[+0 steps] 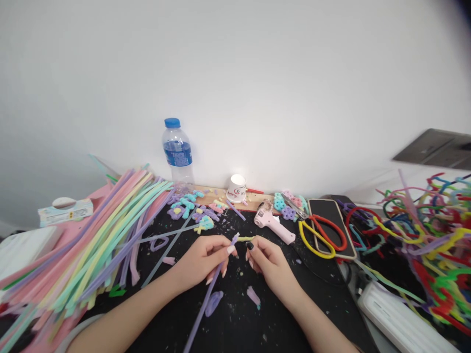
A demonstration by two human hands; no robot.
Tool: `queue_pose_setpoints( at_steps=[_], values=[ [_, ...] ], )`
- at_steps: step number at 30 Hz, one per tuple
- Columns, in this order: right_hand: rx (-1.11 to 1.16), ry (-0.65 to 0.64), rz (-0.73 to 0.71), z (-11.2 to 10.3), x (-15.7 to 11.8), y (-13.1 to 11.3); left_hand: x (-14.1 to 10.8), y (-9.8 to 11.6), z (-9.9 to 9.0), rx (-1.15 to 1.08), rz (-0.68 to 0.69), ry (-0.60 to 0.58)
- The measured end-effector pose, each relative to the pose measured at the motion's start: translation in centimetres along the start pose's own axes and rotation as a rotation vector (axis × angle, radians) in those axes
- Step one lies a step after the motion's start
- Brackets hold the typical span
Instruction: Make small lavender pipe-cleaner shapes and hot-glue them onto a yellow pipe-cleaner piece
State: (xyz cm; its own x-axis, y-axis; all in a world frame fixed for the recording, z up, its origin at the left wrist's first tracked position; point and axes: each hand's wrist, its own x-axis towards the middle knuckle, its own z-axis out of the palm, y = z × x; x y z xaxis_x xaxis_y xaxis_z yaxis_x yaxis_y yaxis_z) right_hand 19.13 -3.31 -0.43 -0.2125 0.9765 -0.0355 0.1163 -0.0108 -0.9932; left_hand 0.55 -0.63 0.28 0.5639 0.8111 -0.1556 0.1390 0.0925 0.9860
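Near the middle of the black mat, my left hand (211,257) is closed on a long purple pipe cleaner (206,299), whose top end pokes out above the fingertips. Opposite it, my right hand (268,262) pinches one end of a short yellow-green piece (245,239). The other end of that piece reaches the purple tip at my left fingers; whether the two are joined I cannot tell. Below the hands lie a purple loop (214,304) and a short pale purple scrap (253,296).
Pastel pipe cleaners (121,240) are heaped at left. Behind the hands stand a bottle (177,154) and a paper cup (236,189). A pink glue gun (274,225), scissors (324,240) and a phone (327,215) lie right of centre. Multicoloured pipe cleaners (437,245) pile up at far right.
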Motion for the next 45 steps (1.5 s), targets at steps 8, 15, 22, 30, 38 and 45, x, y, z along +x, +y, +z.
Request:
queue_pose_setpoints(
  at_steps=[8, 15, 22, 30, 38, 45],
  values=[
    [-0.254, -0.098, -0.100, 0.4, -0.6, -0.6, 0.3, 0.0, 0.0, -0.207, -0.064, 0.167],
    [-0.403, -0.152, -0.096, 0.8, -0.7, -0.6, 0.4, 0.0, -0.1, -0.245, -0.074, 0.230],
    [-0.222, -0.202, 0.052, 0.7, -0.8, -0.4, 0.5, 0.1, -0.2, -0.256, -0.062, 0.278],
    [-0.087, -0.222, 0.113, 0.6, -0.7, -0.3, 0.5, 0.5, -0.3, -0.440, -0.046, 0.343],
    [-0.140, -0.211, 0.093, 0.5, -0.7, -0.3, 0.7, 0.0, -0.8, -0.437, 0.007, 0.344],
    [-0.416, 0.062, -0.269, -0.7, -0.9, -0.9, 0.9, -0.2, -1.5, -0.460, 0.044, 0.428]
  ],
)
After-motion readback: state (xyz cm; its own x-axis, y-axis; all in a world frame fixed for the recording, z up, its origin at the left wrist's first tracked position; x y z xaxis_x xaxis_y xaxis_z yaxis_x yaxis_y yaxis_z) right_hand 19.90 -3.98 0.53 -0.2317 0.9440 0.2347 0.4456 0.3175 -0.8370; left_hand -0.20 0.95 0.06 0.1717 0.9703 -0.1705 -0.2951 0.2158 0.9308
